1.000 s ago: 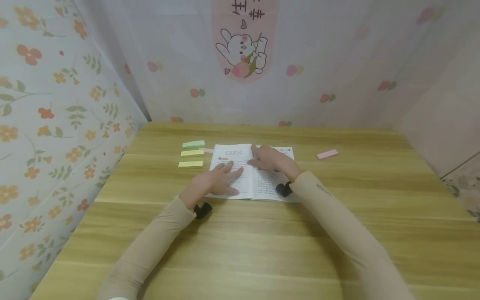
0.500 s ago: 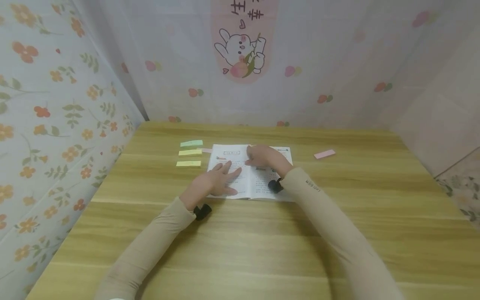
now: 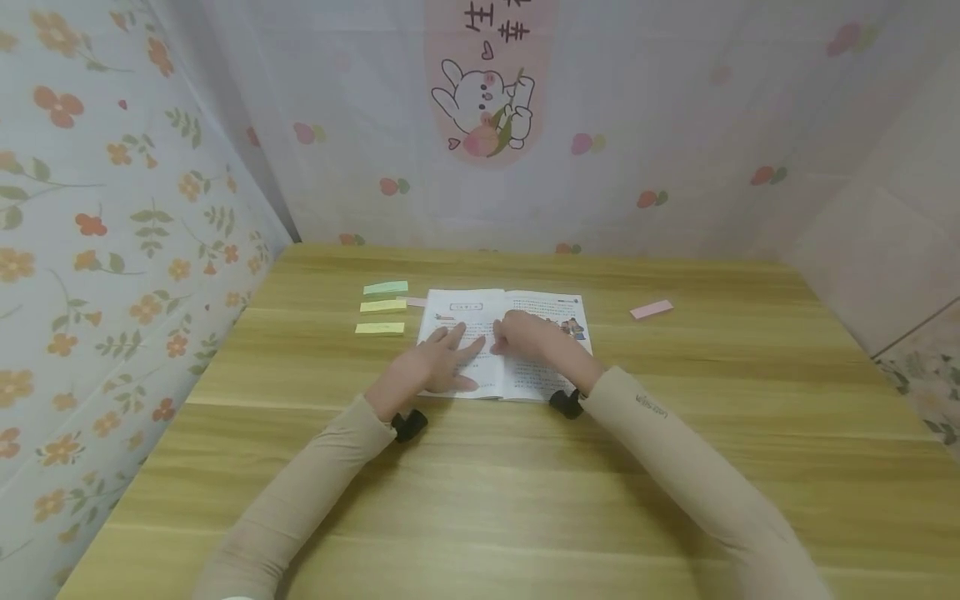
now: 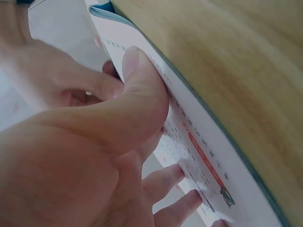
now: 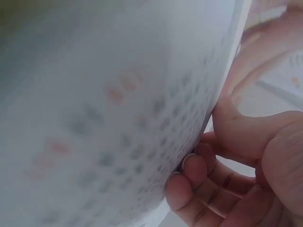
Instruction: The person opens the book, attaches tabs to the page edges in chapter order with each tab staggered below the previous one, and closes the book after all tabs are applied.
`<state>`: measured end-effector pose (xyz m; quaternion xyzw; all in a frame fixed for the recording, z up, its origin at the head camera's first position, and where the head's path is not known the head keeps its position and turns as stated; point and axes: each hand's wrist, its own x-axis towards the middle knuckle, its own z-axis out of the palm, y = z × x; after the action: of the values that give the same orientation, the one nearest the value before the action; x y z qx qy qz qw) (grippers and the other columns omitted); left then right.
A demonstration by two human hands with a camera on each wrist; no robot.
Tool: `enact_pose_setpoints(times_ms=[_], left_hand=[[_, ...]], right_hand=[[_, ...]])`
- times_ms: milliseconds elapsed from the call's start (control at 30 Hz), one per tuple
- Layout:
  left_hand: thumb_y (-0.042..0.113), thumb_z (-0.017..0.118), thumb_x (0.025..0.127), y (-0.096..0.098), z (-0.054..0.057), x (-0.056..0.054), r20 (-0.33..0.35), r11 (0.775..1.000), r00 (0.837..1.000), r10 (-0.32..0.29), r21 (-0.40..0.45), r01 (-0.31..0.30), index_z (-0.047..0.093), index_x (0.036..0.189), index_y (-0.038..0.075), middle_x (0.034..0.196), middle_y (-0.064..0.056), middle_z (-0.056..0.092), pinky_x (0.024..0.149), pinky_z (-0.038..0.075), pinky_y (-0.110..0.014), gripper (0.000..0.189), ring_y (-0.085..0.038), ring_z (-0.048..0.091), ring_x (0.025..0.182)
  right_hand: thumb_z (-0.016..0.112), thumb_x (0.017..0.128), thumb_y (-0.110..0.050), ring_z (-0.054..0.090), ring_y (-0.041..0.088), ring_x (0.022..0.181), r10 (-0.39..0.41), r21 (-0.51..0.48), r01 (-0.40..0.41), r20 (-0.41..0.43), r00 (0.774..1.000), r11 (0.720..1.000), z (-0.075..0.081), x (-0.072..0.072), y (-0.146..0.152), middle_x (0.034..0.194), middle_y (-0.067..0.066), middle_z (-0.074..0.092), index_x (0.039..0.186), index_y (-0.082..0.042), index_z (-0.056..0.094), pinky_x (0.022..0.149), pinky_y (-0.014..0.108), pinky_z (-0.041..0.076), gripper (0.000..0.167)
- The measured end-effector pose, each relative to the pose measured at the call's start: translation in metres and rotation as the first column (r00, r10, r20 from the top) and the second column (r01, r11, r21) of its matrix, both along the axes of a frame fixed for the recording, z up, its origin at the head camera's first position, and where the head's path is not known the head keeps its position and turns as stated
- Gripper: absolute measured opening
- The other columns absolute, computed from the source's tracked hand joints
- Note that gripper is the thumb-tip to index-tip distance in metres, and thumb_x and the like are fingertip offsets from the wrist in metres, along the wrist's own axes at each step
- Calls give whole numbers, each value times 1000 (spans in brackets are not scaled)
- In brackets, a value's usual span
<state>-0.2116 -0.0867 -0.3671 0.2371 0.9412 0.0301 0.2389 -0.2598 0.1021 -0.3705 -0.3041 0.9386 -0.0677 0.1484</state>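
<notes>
An open book [image 3: 528,379] with printed pages lies flat on the wooden table. My left hand [image 3: 438,360] rests on its left page, fingers spread, thumb toward the lower edge. The left wrist view shows the left thumb [image 4: 142,90] and fingertips against the paper. On the right side of the book, my right hand [image 3: 525,335] has its fingers curled, with knuckles at the centre fold. Seen from the right wrist, the curled fingertips [image 5: 182,189] touch the page and hold nothing. A coloured picture [image 3: 573,327] shows on the right page, partly hidden by the right hand.
Left of the book lie a green sticky strip [image 3: 386,287] and two yellow strips [image 3: 383,306]. A pale pink tab [image 3: 415,302] sticks out from the book's left edge. Another pink strip [image 3: 652,309] lies to the right. Patterned curtains [image 3: 337,150] stand behind the table.
The right hand has slid down the centre fold toward me, and its fingers have curled in more. More of the right page's top and its picture now shows. The left hand has stayed put.
</notes>
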Motion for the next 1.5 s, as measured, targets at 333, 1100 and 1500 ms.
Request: enact_pose_setpoints(times_ms=[333, 1100, 1500], left_hand=[[49, 50, 103, -4, 1, 2, 15, 1000, 1000, 13, -6, -13, 13, 164, 25, 168, -16, -1, 118, 20, -59, 75, -40, 3, 153], [45, 55, 103, -6, -3, -4, 12, 996, 1000, -11, 83, 10, 17, 163, 20, 167, -19, 4, 117, 20, -62, 76, -43, 5, 152], [21, 59, 102, -33, 3, -32, -152, 962, 985, 80, 271, -36, 54, 145, 6, 146, -20, 51, 110, 40, -50, 45, -35, 48, 133]], right_hand=[[69, 98, -22, 41, 14, 65, 28, -188, -23, 22, 999, 982, -8, 38, 9, 77, 4, 50, 84, -1, 65, 61, 25, 40, 26], [81, 87, -22, 57, 21, 91, 142, -236, -189, -205, 969, 953, -10, 70, 21, 113, 14, 60, 88, -8, 79, 82, 33, 54, 15], [78, 90, -23, 57, 36, 115, 123, -169, -160, -209, 970, 973, -3, 76, 21, 128, 18, 62, 76, -12, 73, 100, 44, 49, 19]])
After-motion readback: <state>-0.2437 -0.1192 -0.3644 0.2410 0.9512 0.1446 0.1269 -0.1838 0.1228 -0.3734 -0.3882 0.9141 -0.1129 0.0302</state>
